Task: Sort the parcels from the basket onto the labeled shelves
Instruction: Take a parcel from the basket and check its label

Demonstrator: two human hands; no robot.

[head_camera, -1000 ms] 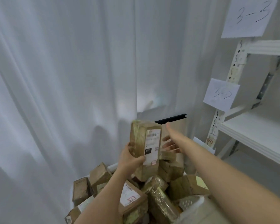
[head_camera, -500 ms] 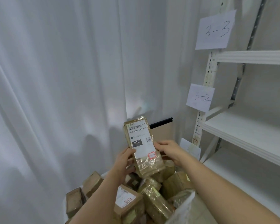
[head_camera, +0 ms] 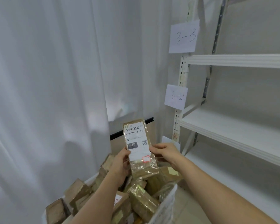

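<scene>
I hold a tall brown parcel (head_camera: 138, 143) wrapped in clear tape upright above the basket, its white label with "010" facing me. My left hand (head_camera: 121, 165) grips its left edge and my right hand (head_camera: 166, 152) grips its right edge. Below it the white basket (head_camera: 166, 202) is heaped with several brown parcels (head_camera: 142, 201). To the right stands a white shelf rack (head_camera: 233, 126) with paper labels "3-3" (head_camera: 183, 36) and "3-2" (head_camera: 176, 96) on its post.
White curtains (head_camera: 55, 94) hang on the left and behind the basket. A beige panel with a black top strip (head_camera: 132, 128) leans behind the parcel. Both visible shelf boards of the rack are bare. Pale floor tiles show beside the basket.
My right hand came in from behind and took hold of the parcel's right edge. The parcel turned so its label faces me, and my view swung right toward the rack.
</scene>
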